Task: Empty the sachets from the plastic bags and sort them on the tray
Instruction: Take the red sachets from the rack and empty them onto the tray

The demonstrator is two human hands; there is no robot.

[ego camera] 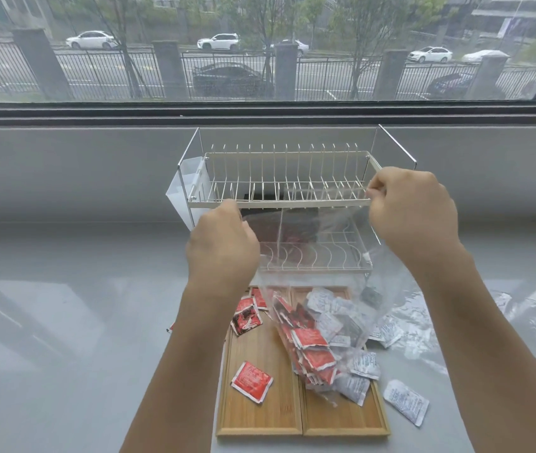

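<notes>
Hanging mouth-down from both hands (413, 210), plastic bag (322, 256) stands upright.

A clear plastic bag (325, 256) hangs mouth-down from both hands, spilling red sachets (309, 351) and white sachets (335, 318) in a heap onto the wooden two-part tray (260, 416) below them. One red sachet (251, 381) lies flat alone under the left forearm.

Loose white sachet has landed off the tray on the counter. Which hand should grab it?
Right, probably. The white sachet lies on the counter beyond the tray's right edge, below the right hand. The left hand would have to cross the hanging plastic bag, which both hands grip.
</notes>
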